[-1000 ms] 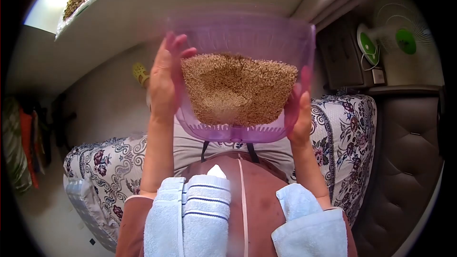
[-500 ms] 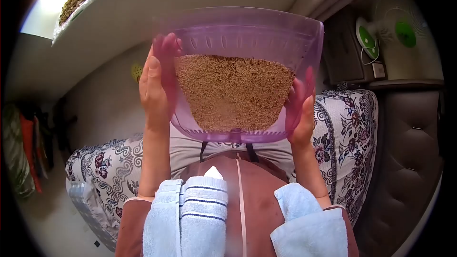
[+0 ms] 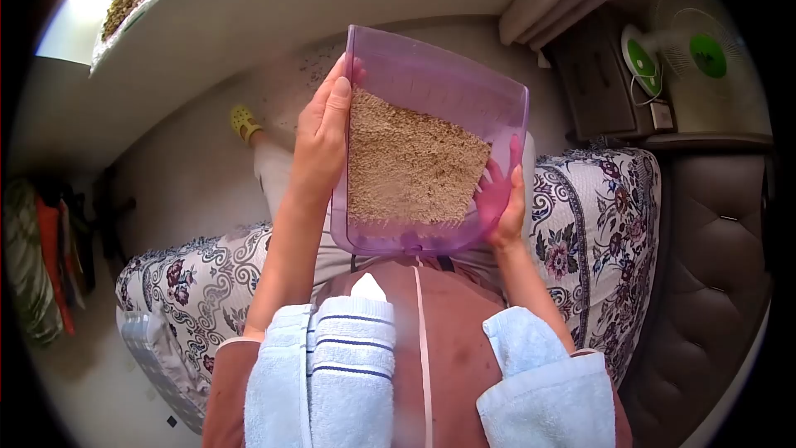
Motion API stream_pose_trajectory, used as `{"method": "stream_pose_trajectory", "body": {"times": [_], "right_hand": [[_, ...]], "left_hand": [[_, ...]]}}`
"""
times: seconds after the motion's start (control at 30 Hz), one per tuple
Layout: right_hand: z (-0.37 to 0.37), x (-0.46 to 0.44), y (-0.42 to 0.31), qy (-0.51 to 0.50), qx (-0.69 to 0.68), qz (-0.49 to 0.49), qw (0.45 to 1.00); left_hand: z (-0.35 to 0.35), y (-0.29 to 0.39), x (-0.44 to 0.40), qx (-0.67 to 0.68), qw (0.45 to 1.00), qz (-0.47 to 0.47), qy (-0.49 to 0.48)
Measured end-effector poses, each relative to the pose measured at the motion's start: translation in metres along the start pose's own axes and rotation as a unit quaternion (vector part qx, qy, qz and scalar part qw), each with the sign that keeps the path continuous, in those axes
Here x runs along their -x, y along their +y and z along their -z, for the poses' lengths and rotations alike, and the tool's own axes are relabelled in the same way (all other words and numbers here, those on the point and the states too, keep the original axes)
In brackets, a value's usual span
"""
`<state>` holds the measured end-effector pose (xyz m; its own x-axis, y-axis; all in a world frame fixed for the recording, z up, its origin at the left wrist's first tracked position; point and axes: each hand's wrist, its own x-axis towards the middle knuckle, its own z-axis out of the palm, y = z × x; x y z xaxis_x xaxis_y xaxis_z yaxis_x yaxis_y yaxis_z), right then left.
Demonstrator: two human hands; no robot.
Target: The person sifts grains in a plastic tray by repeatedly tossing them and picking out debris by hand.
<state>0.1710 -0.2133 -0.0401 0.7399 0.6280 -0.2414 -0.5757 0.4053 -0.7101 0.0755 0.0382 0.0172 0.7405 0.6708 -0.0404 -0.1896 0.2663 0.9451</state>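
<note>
A translucent purple plastic bin [image 3: 439, 58] is held up in front of my body, its near end over my lap. Small light-brown grains [image 3: 414, 162] lie in it, sloping lower toward the right. My left hand [image 3: 319, 133] grips the bin's left wall, thumb outside and fingertips over the upper edge. On the opposite side my right hand [image 3: 506, 207] supports the lower right wall; its spread fingers show through the purple plastic. A blue towel [image 3: 352, 365] hangs over my left side, and another blue cloth [image 3: 547, 382] over my right.
I sit on a bed with a floral cover [image 3: 597, 224]. A padded brown headboard [image 3: 696, 282] stands at the right, with a green-and-white fan [image 3: 705, 58] beyond it. A yellow clog [image 3: 244, 123] is on my foot. Dark specks lie on the floor by the wall.
The bin has come lower and nearer my body, and has turned so its far right corner dips. Both hands moved with it, keeping their hold. My yellow-shod foot shows more now.
</note>
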Motion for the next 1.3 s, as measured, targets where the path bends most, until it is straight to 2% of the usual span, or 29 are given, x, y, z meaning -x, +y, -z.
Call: {"method": "stream_pose_trajectory", "body": {"times": [0.03, 0.13, 0.27, 0.37, 0.47, 0.5, 0.57, 0.6, 0.7, 0.73, 0.8, 0.9, 0.97, 1.03, 1.1, 1.13, 1.17, 1.3], "right_hand": [[0.001, 0.002, 0.003, 0.007, 0.033, 0.002, 0.999], [0.007, -0.011, 0.014, 0.005, 0.087, 0.011, 0.996], [0.002, -0.021, 0.004, -0.010, 0.173, 0.038, 0.984], [-0.029, -0.028, -0.024, -0.039, 0.173, 0.073, 0.981], [-0.056, -0.016, -0.053, -0.095, 0.138, 0.131, 0.977], [-0.048, -0.020, -0.044, -0.074, 0.151, 0.130, 0.977], [-0.019, -0.033, -0.017, -0.029, 0.173, 0.131, 0.976], [-0.017, -0.025, -0.017, -0.048, 0.183, 0.094, 0.977], [-0.001, -0.014, -0.006, -0.009, 0.183, 0.063, 0.981], [0.002, -0.012, -0.007, 0.012, 0.176, 0.030, 0.984], [-0.006, -0.016, -0.012, 0.020, 0.185, 0.028, 0.982], [-0.036, -0.019, -0.037, 0.001, 0.191, 0.046, 0.981], [-0.063, -0.014, -0.065, -0.035, 0.194, 0.068, 0.978], [-0.064, -0.014, -0.062, -0.057, 0.178, 0.111, 0.976], [-0.027, -0.028, -0.026, -0.048, 0.175, 0.144, 0.973], [-0.021, -0.020, -0.023, -0.021, 0.189, 0.062, 0.980], [-0.017, -0.018, -0.016, -0.050, 0.176, 0.074, 0.980], [0.003, -0.012, -0.002, -0.027, 0.166, 0.042, 0.985]], "left_hand": [[-0.004, 0.003, 0.001, -0.016, 1.000, -0.013, -0.010], [0.039, -0.041, 0.000, 0.081, 0.995, 0.048, 0.028], [0.041, -0.051, 0.003, 0.064, 0.996, 0.041, 0.050], [0.032, -0.019, -0.003, 0.134, 0.990, -0.027, 0.032], [0.012, 0.036, 0.000, 0.130, 0.982, -0.136, -0.010], [0.013, 0.041, 0.001, 0.115, 0.978, -0.170, -0.027], [0.024, 0.007, -0.005, 0.106, 0.989, -0.102, -0.014], [0.027, -0.009, -0.003, 0.051, 0.994, -0.095, 0.002], [0.035, -0.038, 0.008, 0.115, 0.993, -0.034, 0.015], [0.035, -0.045, 0.011, 0.104, 0.994, -0.005, 0.028], [0.034, -0.045, 0.009, 0.079, 0.995, 0.033, 0.046], [0.031, -0.023, -0.001, 0.071, 0.996, 0.005, 0.045], [0.016, 0.017, -0.004, 0.132, 0.989, -0.064, 0.018], [0.011, 0.043, -0.001, 0.092, 0.982, -0.162, -0.028], [0.011, 0.023, -0.001, 0.120, 0.989, -0.082, 0.009], [0.024, 0.003, -0.001, 0.022, 0.997, -0.077, 0.003], [0.026, -0.012, 0.004, 0.046, 0.996, -0.073, 0.020], [0.032, -0.030, 0.017, 0.062, 0.997, -0.019, 0.030]]}}
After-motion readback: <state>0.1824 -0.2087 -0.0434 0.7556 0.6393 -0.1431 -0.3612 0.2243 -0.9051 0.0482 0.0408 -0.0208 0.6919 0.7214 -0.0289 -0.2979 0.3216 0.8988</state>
